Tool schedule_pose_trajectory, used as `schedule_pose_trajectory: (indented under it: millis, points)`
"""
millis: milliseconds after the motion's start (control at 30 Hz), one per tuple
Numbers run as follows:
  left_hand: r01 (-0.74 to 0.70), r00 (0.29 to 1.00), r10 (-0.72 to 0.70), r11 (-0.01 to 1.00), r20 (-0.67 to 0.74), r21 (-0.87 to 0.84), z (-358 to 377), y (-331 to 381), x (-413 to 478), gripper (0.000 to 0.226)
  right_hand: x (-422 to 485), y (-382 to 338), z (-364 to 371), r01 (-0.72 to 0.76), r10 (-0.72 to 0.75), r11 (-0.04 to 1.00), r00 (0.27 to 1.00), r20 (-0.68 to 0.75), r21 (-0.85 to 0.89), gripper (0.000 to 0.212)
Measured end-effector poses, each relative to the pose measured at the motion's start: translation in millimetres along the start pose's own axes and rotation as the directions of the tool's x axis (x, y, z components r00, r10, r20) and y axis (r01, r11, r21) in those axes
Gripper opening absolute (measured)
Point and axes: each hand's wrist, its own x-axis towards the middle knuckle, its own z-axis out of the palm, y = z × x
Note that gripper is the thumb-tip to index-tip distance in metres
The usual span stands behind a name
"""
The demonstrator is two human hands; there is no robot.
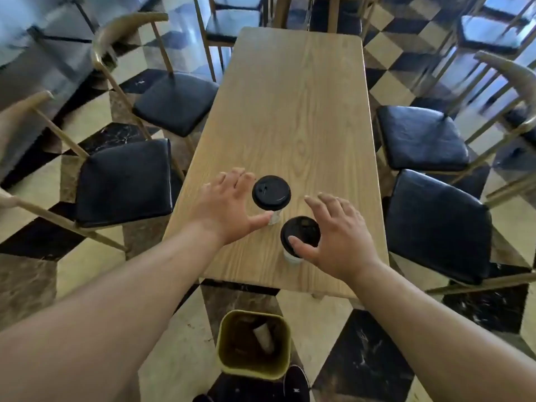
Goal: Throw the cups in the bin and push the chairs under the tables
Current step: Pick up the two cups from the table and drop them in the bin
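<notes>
Reaching with fingers spread, the left hand (226,204) and right hand (333,236) each curl around a lidded cup (271,192), the near cup (300,232), on the table (290,97). A clumsy bump could tip one before the bin (224,338) below.

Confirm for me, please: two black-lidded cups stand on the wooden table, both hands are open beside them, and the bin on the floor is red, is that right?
Not quite. The head view shows the bin is yellow-green, not red. The rest holds: two black-lidded cups stand on the wooden table, with the left hand and right hand open beside them.
</notes>
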Motion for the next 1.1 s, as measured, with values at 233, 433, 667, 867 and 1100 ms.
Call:
schedule_pose_trajectory:
  millis: [233, 433, 667, 867, 1100]
  points:
    - [-0.011, 0.996, 0.017, 0.997, 0.085, -0.076, 26, 15, 32, 0.101, -2, 4, 23, 0.037, -0.038, 0.999, 0.999, 0.021, 0.014, 0.101]
    - [-0.020, 0.982, 0.031, 0.998, 0.184, -0.062, 37, 23, 52, 0.109, 0, 2, 32, 0.050, -0.054, 0.998, 0.996, 0.073, 0.046, 0.109]
    - [-0.002, 0.976, 0.031, 0.991, 0.217, -0.135, 45, 26, 55, 0.092, 0, 4, 43, 0.063, -0.068, 0.997, 0.988, 0.138, 0.041, 0.102]
    - [-0.008, 0.969, 0.029, 0.996, 0.247, -0.089, 39, 15, 12, 0.084, -8, 5, 39, 0.024, -0.035, 0.995, 0.993, 0.116, 0.098, 0.089]
    - [-0.029, 0.958, 0.067, 0.990, 0.280, -0.138, 40, -11, -84, 0.081, -60, -9, 46, 0.034, -0.056, 0.989, 0.988, 0.144, 0.146, 0.086]
